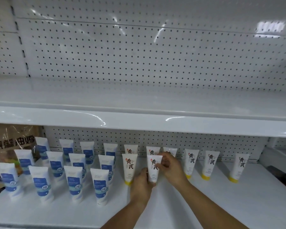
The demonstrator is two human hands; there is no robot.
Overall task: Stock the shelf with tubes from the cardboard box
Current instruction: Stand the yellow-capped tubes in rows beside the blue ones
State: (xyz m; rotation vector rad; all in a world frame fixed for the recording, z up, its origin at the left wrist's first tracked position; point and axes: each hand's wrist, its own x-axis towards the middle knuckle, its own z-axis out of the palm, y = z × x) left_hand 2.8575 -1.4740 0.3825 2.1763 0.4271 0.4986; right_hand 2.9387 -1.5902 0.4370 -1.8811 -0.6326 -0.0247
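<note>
A white tube with black and red characters (153, 164) stands cap down on the lower shelf (213, 200). My left hand (141, 185) grips its lower end and hides the cap. My right hand (169, 166) pinches its upper right side. Several matching yellow-capped tubes (129, 167) stand beside and behind it, and more (210, 163) run to the right. Several white tubes with blue labels (74, 180) fill the shelf's left half in rows. The cardboard box is out of view.
A brown plastic-wrapped package (12, 142) stands at the left end of the lower shelf. The upper shelf (139, 103) above holds nothing, with white pegboard (139, 55) behind. The upper shelf's front lip overhangs the tube tops. A dark object (282, 177) lies at the right edge.
</note>
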